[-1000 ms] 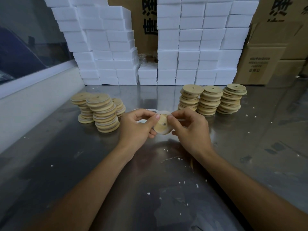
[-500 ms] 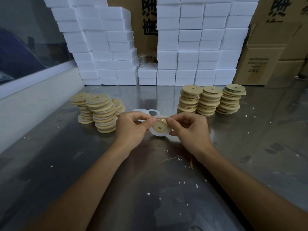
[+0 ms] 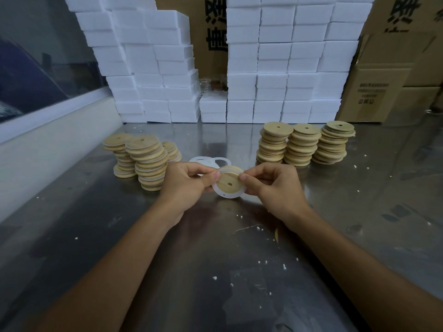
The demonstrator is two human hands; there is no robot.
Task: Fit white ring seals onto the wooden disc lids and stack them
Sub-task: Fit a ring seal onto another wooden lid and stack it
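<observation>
While sealed lids (image 3: 146,161) stack at left and bare lids (image 3: 304,146) wait at right, the left hand (image 3: 185,185) and right hand (image 3: 275,185) each keep a pinching grip on a lid (image 3: 229,182) above the tabletop (image 3: 96,236), its seal (image 3: 226,193) partly fitted.

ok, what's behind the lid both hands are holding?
Loose white ring seals lie on the steel table behind the round wooden lid. The left hand and lid cover part of them, so their count is unclear.

Steel table (image 3: 96,236), stacks of wooden discs left (image 3: 143,161) and right (image 3: 304,146), loose white rings (image 3: 206,161), foam blocks (image 3: 275,68), cardboard boxes (image 3: 374,92), white crumbs (image 3: 263,262)
</observation>
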